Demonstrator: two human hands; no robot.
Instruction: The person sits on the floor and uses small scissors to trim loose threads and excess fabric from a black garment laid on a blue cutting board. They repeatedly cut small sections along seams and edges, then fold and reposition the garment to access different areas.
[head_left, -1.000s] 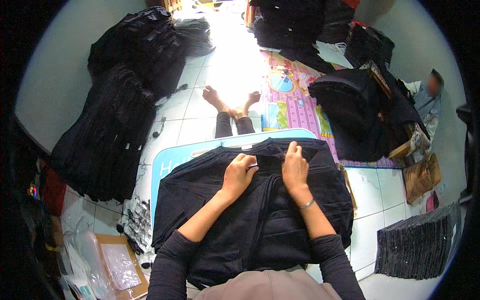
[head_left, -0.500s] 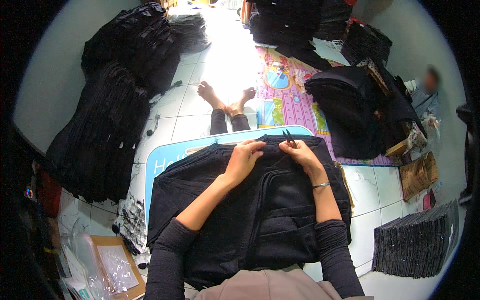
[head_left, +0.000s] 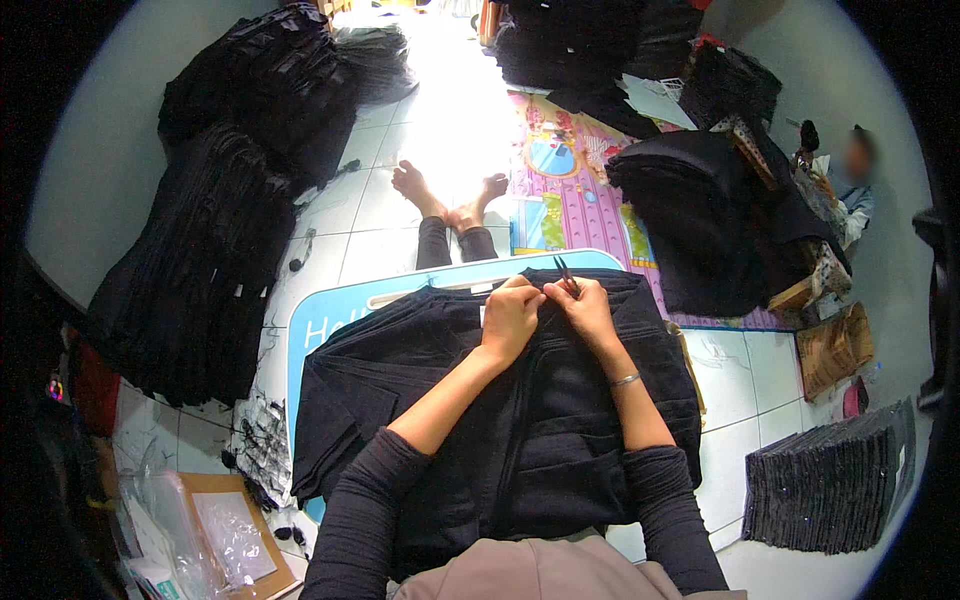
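Note:
A stack of black garments (head_left: pixel 590 430) lies spread over a low blue table (head_left: pixel 308 345) across my lap. Near the garments' far edge, my left hand (head_left: pixel 511 322) is closed, its fingertips pinching the black cloth. Right beside it, almost touching, my right hand (head_left: pixel 588 312) is closed around a small pair of dark thread snips (head_left: pixel 564 272), whose blades point up and away from me. The fingertips of my right hand also meet the cloth edge. Whatever lies between the two sets of fingertips is too small to make out.
Tall piles of black garments (head_left: pixel 200 280) stand at the left, and another dark pile (head_left: pixel 690 225) rests on a colourful mat (head_left: pixel 580 200). A bundled black stack (head_left: pixel 825 490) sits at the lower right. At the far right is another person (head_left: pixel 855 190). Plastic-wrapped packets (head_left: pixel 235 530) lie lower left.
My left hand has moved right and closed up against the right hand, which shifted slightly left with the snips. At the far right, the other person's arm has moved.

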